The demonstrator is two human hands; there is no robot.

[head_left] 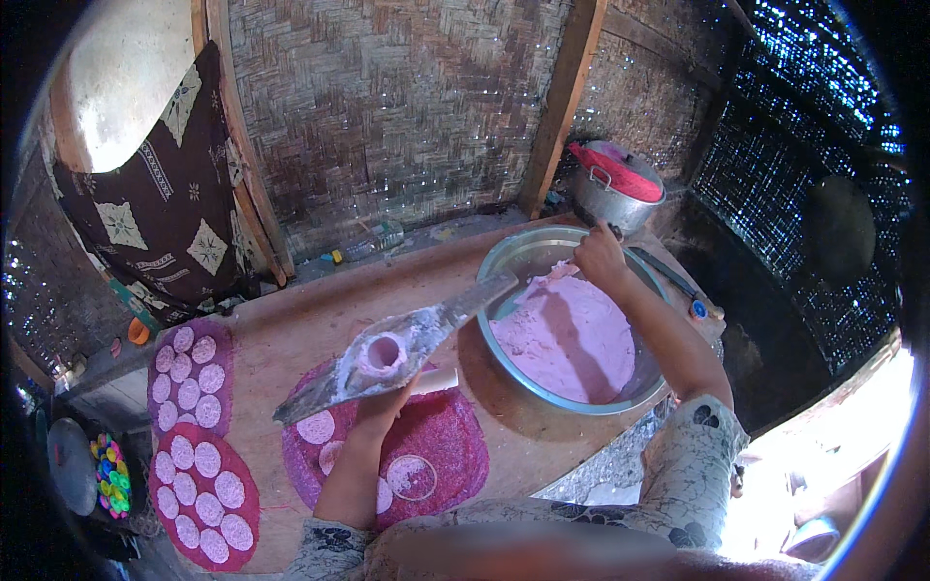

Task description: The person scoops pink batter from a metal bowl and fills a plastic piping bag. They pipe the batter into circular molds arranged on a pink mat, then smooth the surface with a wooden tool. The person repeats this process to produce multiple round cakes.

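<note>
My left hand (380,412) grips a long wooden press board (455,308) from below, tilted above the table. Pink dough coats the round opening (382,354) in its middle, and a white tube (436,381) shows beneath. My right hand (599,257) is closed on a dark-handled tool (616,231) over a wide metal basin (494,360); the tool's working end is smeared with dough and I cannot make out its kind. Pink dough (572,339) fills much of the basin. Below my left hand lies a magenta mat (448,447) with several pale pink rounds and a thin ring (413,478).
Two mats with rows of pink rounds, an upper one (221,373) and a lower one (242,484), lie at the table's left. Behind the basin stands a metal pot (610,201) with red cloth. A long dark tool (668,274) rests beside the basin. A plastic bottle (376,240) lies by the woven wall.
</note>
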